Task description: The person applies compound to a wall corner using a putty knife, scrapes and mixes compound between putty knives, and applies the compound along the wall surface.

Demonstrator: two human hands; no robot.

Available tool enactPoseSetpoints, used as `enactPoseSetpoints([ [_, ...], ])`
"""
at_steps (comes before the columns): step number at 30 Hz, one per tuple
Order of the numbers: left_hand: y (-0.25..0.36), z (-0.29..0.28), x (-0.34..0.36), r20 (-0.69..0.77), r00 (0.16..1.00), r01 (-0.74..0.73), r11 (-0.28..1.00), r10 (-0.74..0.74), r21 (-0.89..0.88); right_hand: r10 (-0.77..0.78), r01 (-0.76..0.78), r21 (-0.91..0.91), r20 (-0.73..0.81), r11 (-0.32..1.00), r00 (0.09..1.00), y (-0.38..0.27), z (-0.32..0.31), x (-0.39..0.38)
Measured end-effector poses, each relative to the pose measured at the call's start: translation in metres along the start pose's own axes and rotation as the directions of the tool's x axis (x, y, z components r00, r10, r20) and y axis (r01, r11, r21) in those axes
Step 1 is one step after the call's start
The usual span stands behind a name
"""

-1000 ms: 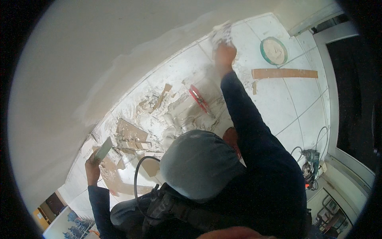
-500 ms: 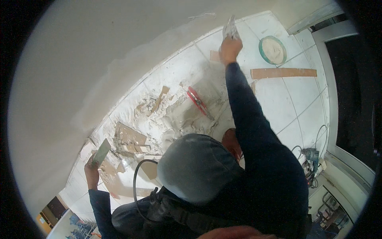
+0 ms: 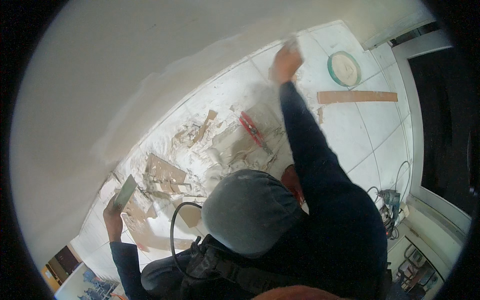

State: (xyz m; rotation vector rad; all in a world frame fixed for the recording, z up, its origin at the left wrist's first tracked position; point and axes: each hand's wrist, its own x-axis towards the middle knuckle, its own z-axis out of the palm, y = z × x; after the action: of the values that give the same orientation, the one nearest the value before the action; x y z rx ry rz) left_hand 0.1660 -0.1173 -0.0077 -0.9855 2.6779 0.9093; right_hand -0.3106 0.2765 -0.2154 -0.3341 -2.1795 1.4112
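Note:
My right hand [image 3: 287,62] is blurred near the skirting at the top, closed round a pale, putty-smeared blade [image 3: 293,41] beside the white wall [image 3: 165,50]. My left hand [image 3: 114,215] grips a thin green flat board [image 3: 125,192] low at the left, near the wall's foot. Between my hands a red-handled tool [image 3: 252,130] lies among white plaster debris [image 3: 215,157] and brown board scraps [image 3: 165,167] on the tiled floor.
A green bowl of white compound [image 3: 344,67] and a long brown strip [image 3: 357,96] lie at the right. A power drill [image 3: 390,200] with cables sits by a dark glass door [image 3: 440,125]. My bent knee in grey trousers [image 3: 250,210] fills the lower middle.
My right hand moved up along the wall's foot, then slightly back down, blurring again. My left hand has shifted slightly left and down, still holding the green board.

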Motion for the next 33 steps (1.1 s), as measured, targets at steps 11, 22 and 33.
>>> enactPoseSetpoints([
  [11, 0.010, 0.005, 0.020, 0.037, 0.999, -0.024, 0.997, 0.021, 0.070, -0.340, 0.326, 0.095, 0.291, 0.940, 0.894, -0.077, 0.023, -0.159],
  [22, -0.026, -0.002, 0.005, 0.044, 0.988, 0.149, 0.989, -0.148, -0.020, 0.005, -0.006, -0.023, -0.022, 1.000, 1.000, 0.061, 0.027, 0.032],
  [33, -0.028, -0.002, 0.008, 0.014, 1.000, -0.025, 0.988, 0.027, -0.154, -0.045, 0.028, 0.063, 0.292, 0.998, 0.955, -0.019, 0.041, -0.166],
])
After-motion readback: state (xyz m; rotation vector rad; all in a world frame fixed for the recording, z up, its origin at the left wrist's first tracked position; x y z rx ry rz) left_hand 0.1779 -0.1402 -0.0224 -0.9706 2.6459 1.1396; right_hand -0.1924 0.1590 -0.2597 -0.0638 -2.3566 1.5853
